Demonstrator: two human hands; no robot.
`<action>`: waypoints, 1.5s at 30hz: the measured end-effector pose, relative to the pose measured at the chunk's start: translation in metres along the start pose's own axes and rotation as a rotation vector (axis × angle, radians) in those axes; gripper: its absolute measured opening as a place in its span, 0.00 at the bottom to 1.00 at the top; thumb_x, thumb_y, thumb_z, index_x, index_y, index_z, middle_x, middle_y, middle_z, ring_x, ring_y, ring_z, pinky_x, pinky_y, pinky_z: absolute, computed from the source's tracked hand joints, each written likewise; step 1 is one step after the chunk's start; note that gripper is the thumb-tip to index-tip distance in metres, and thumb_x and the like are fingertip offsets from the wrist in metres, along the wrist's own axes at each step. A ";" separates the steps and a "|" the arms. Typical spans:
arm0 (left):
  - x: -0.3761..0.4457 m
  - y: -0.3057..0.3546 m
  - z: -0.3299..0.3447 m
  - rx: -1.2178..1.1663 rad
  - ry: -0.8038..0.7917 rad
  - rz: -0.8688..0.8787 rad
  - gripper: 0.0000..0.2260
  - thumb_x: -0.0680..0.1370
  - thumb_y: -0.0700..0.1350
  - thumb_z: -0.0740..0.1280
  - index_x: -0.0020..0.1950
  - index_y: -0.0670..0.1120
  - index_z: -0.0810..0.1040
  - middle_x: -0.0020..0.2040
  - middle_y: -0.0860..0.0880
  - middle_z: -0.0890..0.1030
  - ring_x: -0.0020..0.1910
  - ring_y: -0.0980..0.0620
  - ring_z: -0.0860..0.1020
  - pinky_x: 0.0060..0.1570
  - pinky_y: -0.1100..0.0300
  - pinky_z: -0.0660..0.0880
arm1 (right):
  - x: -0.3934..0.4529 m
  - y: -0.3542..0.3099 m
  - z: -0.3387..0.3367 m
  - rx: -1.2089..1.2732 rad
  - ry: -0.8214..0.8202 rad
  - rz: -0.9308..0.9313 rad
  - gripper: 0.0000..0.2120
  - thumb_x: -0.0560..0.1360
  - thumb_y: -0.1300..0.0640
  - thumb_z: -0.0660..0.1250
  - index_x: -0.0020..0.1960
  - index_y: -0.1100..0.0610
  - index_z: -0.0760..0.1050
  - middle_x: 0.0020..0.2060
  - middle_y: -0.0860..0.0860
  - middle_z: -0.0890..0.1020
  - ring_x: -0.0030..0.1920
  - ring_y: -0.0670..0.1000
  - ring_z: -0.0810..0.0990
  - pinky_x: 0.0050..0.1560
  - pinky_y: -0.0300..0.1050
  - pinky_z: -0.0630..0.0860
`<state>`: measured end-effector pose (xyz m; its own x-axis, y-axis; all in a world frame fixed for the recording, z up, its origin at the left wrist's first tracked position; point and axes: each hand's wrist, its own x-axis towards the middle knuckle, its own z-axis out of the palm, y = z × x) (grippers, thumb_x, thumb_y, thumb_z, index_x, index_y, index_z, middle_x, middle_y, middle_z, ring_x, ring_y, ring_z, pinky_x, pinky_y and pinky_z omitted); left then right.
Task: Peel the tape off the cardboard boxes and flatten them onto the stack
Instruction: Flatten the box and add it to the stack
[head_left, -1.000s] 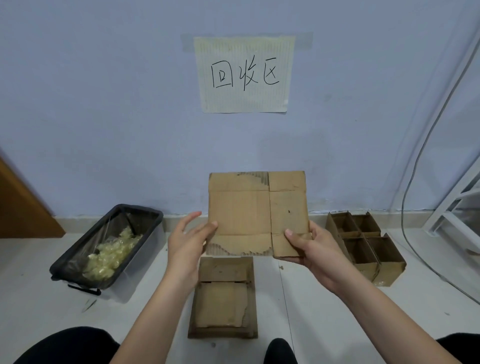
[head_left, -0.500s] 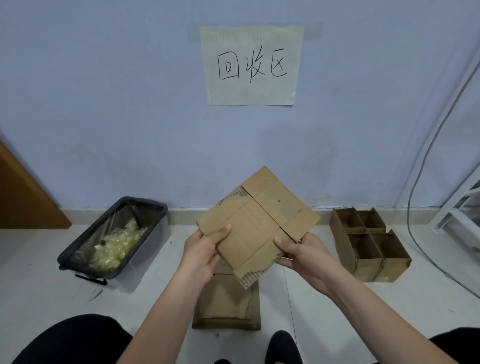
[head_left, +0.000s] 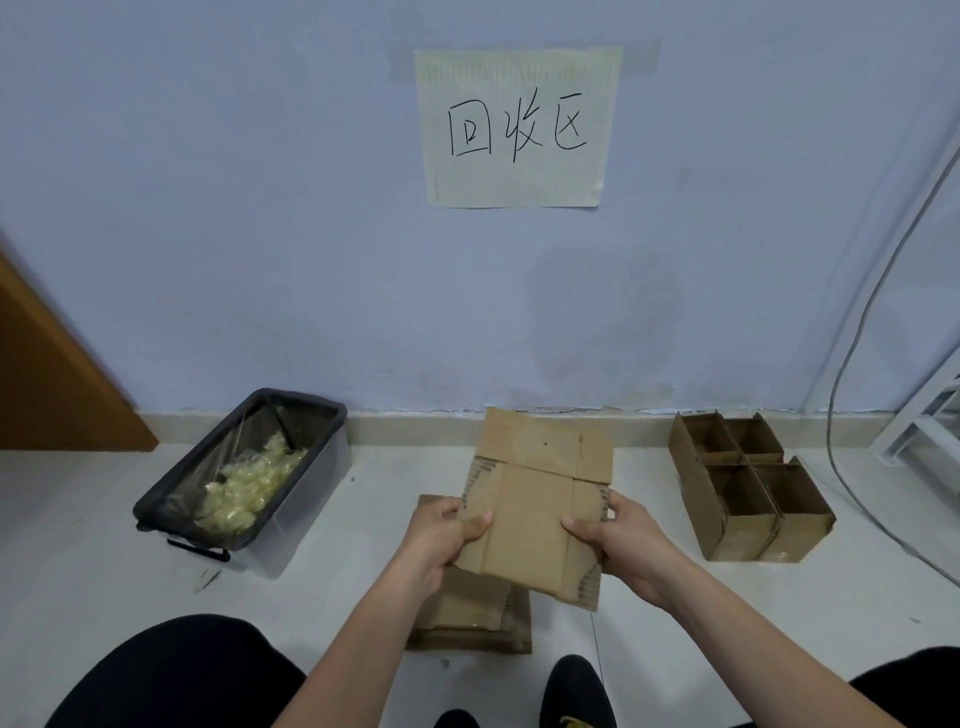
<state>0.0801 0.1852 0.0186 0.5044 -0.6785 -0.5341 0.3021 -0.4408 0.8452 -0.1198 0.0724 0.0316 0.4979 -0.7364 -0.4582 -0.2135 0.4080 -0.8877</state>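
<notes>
A flattened brown cardboard box (head_left: 535, 499) is held nearly level, long side pointing away from me, just above the stack of flattened boxes (head_left: 472, 621) on the floor. My left hand (head_left: 441, 538) grips its left edge with the thumb on top. My right hand (head_left: 618, 540) grips its right edge the same way. The stack shows only at its near end; the rest is hidden under the held box. Several unflattened open boxes (head_left: 748, 488) stand together at the right by the wall.
A clear bin (head_left: 244, 478) with a black liner holds crumpled tape at the left. A paper sign (head_left: 517, 124) hangs on the wall. A cable (head_left: 852, 374) runs down at the right beside a white rack (head_left: 930, 415). My knees and shoes fill the bottom edge.
The flattened box was upright facing me, then turned diagonal, and now lies flat and lower over the stack. Both hands came down with it.
</notes>
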 end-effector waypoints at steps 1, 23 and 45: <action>0.003 -0.006 -0.001 0.009 -0.022 -0.043 0.13 0.75 0.38 0.77 0.57 0.41 0.81 0.53 0.43 0.86 0.50 0.46 0.84 0.44 0.56 0.81 | 0.003 0.005 -0.002 0.001 -0.002 0.032 0.18 0.74 0.65 0.73 0.62 0.54 0.76 0.51 0.53 0.86 0.51 0.56 0.86 0.52 0.57 0.83; 0.144 -0.124 -0.045 0.556 0.267 -0.185 0.17 0.85 0.40 0.55 0.73 0.42 0.70 0.70 0.41 0.75 0.67 0.41 0.74 0.61 0.54 0.72 | 0.173 0.152 0.083 -0.114 0.107 0.287 0.20 0.77 0.60 0.71 0.68 0.58 0.74 0.58 0.55 0.81 0.57 0.57 0.80 0.56 0.55 0.81; 0.188 -0.171 -0.057 0.456 0.225 -0.292 0.19 0.83 0.38 0.58 0.74 0.39 0.70 0.70 0.40 0.75 0.68 0.40 0.73 0.59 0.54 0.72 | 0.212 0.206 0.096 -0.582 0.260 0.335 0.26 0.73 0.46 0.73 0.66 0.58 0.73 0.61 0.57 0.78 0.60 0.59 0.77 0.61 0.55 0.77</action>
<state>0.1697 0.1662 -0.2254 0.6270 -0.3718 -0.6846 0.1003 -0.8329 0.5443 0.0225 0.0523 -0.2435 0.1266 -0.7564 -0.6417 -0.7688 0.3339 -0.5453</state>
